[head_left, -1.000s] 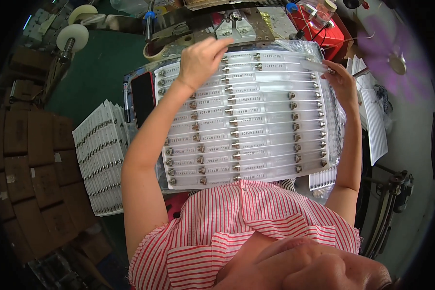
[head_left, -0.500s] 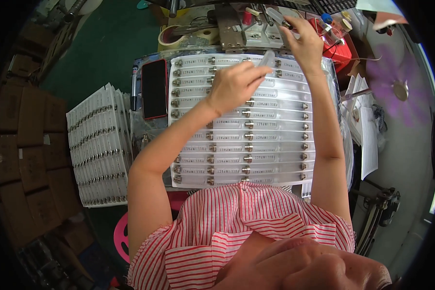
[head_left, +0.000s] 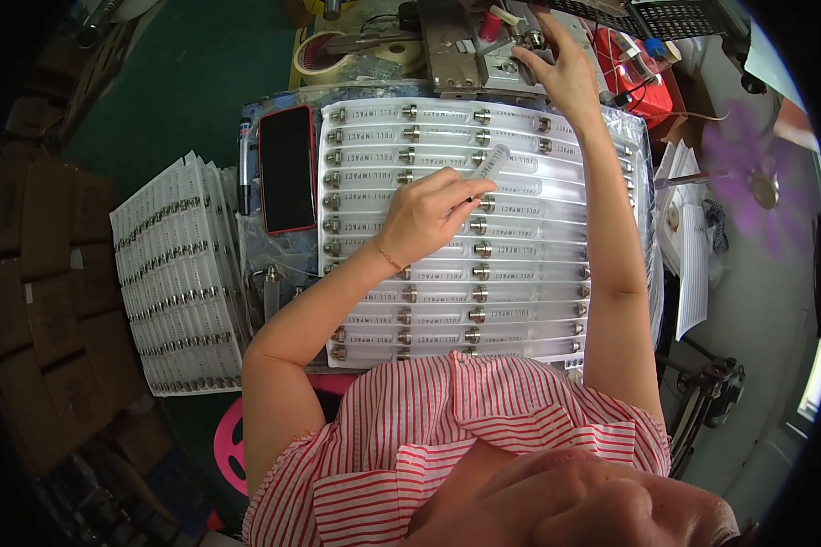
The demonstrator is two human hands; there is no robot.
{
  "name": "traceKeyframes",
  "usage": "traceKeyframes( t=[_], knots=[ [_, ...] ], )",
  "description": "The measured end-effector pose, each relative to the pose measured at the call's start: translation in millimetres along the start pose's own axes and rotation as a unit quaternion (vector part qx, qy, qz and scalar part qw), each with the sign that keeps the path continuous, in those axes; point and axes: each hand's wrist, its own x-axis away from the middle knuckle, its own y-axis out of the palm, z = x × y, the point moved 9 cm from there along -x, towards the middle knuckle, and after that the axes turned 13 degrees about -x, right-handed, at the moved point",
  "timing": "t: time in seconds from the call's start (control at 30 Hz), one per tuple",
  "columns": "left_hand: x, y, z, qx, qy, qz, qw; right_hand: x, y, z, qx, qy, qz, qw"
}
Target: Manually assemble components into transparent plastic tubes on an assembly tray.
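Observation:
A white tray (head_left: 520, 301) of clear plastic tubes with metal end caps lies in rows in front of me. My left hand (head_left: 433, 214) is over its middle, fingers closed on one clear tube (head_left: 491, 164) lifted at a slant above the rows. My right hand (head_left: 564, 73) reaches past the tray's far edge and rests on a small metal fixture (head_left: 483, 50) at the top of the bench; whether it grips anything there is hidden.
A black phone in a red case (head_left: 287, 169) lies left of the tray. A stack of similar filled trays (head_left: 178, 273) sits further left. A tape roll (head_left: 324, 55), a red box (head_left: 634, 77), papers (head_left: 689, 255) and cardboard boxes (head_left: 41, 273) surround the bench.
My left hand moved down to the tray's middle and lifted one tube. My right hand left the tray's right edge and reached up to the metal fixture.

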Motion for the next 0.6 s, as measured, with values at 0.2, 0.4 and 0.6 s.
traceKeyframes(
  t=[0.2,0.4,0.6],
  knots=[
    [-0.7,-0.4,-0.7,0.024,-0.001,0.012,1.0,0.8,-0.4,-2.6,-0.013,-0.008,0.006,1.0],
    [-1.7,-0.7,-0.6,0.022,-0.002,0.012,1.0,0.0,2.5,4.2,0.0,0.017,0.003,1.0],
    [-0.3,-1.5,0.3,0.03,-0.011,-0.013,0.999,-0.5,6.2,6.7,0.015,0.109,-0.049,0.993]
  ],
)
